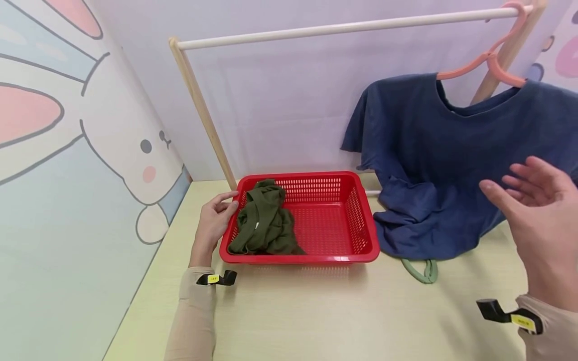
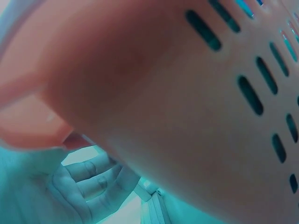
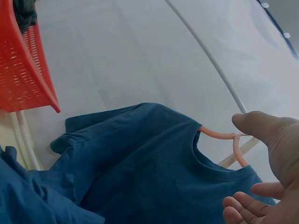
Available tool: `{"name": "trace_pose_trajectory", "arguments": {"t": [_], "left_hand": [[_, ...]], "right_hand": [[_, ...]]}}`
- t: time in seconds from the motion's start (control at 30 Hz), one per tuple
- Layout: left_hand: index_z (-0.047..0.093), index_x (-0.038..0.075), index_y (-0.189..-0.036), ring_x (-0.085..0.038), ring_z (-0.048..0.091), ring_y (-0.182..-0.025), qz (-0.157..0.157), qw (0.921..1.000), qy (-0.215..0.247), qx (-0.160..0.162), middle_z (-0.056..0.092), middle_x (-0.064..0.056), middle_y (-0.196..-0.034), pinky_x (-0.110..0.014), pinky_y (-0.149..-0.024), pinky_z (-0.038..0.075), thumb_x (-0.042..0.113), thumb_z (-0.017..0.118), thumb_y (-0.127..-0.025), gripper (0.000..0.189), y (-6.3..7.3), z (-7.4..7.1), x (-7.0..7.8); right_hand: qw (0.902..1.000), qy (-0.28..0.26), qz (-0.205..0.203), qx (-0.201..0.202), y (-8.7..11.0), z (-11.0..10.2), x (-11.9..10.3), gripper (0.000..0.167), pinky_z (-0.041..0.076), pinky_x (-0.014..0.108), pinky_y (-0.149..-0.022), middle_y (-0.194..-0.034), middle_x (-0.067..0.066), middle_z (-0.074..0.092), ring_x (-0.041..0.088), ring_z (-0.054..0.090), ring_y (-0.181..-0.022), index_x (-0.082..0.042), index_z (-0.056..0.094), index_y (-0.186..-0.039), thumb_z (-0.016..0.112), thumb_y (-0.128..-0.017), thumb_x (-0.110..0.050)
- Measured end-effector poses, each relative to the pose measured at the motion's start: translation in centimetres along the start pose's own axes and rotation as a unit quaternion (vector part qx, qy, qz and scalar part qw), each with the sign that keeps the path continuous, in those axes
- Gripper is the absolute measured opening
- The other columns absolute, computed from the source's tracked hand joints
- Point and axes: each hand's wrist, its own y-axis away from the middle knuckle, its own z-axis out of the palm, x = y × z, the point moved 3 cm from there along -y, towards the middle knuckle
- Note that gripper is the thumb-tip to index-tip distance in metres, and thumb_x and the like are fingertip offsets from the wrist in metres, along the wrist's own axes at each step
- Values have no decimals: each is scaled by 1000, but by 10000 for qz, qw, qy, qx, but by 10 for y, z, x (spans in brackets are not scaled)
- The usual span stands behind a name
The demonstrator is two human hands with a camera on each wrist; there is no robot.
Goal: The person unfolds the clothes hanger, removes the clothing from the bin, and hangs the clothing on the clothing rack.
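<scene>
A red plastic basket (image 1: 340, 258) stands on the table with a crumpled dark green garment (image 1: 266, 220) in its left half. My left hand (image 1: 215, 220) holds the basket's left rim, thumb and index finger at the edge; the left wrist view shows its other fingers (image 2: 96, 184) against the outer wall, tips hidden. A navy T-shirt (image 1: 456, 135) hangs by its shoulders on a pink hanger (image 1: 496, 57), its lower part bunched on the table. My right hand (image 1: 542, 205) is raised before the shirt, thumb and fingers apart, with nothing in it.
A rack with a white rail (image 1: 325, 31) and wooden posts (image 1: 205, 110) stands behind the basket. A green loop (image 1: 424, 273), perhaps part of a hanger, pokes out under the shirt. At left rises a rabbit-printed wall (image 1: 108, 150).
</scene>
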Motion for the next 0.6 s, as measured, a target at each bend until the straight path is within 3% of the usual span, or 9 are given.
{"name": "trace_pose_trajectory", "arguments": {"t": [0.23,0.43,0.6], "left_hand": [[68,23,-153,-23,76,-116,-46,10000,-13,-26,76,-19,-135,-27,-96,63,28,67,-114,39,0,-1,-2],[67,24,-155,-27,75,-121,-80,9999,-47,-39,75,-19,-138,-34,-102,63,30,67,-114,41,1,-2,-4],[67,24,-155,-31,73,-126,-89,9999,-34,-47,74,-19,-140,-43,-108,61,30,67,-114,41,0,-1,-2]], "right_hand": [[9991,-303,268,98,27,0,29,80,48,4,-89,-132,-17,69,-4,67,-109,-17,60,-159,92,-88,-1],[9955,-434,836,-55,43,1,55,77,49,3,-87,-128,-16,71,-3,69,-106,-18,65,-155,96,-86,-3],[9870,-1054,1196,-187,54,4,73,71,53,4,-85,-122,-13,75,0,73,-105,-16,71,-145,98,-82,1]]}}
